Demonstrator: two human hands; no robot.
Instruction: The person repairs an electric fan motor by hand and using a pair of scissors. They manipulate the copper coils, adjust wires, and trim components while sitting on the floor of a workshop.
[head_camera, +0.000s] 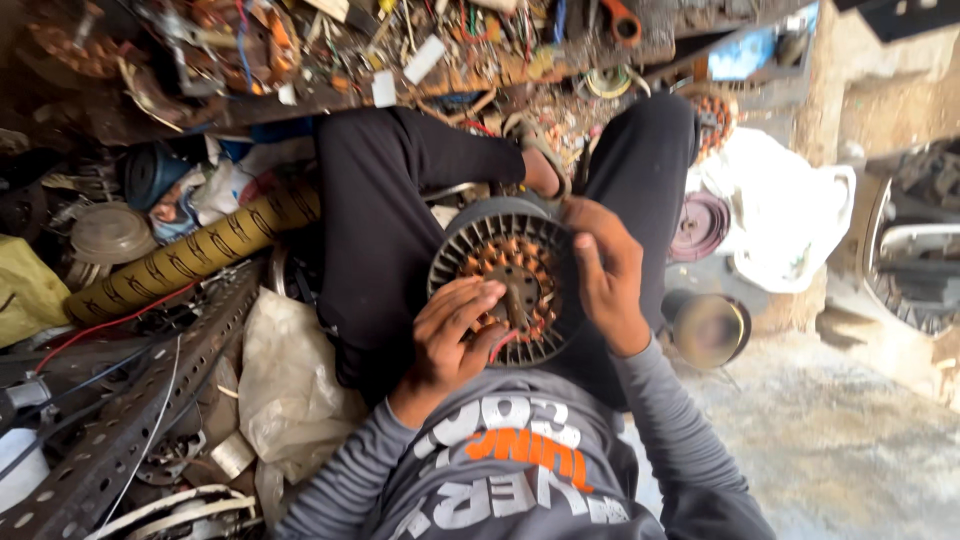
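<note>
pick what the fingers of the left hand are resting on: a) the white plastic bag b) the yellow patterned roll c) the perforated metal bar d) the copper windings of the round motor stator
d: the left hand lies with its fingers on the copper coils of the round motor stator in the lap, while the right hand grips the stator's rim.

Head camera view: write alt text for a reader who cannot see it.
A seated person's two bare hands work on a round, ribbed grey metal motor stator with copper windings held in the lap: the left hand presses fingers on the windings, and the right hand grips the rim. A cluttered workshop surrounds them, with a perforated steel angle bar and a white plastic bag.
</note>
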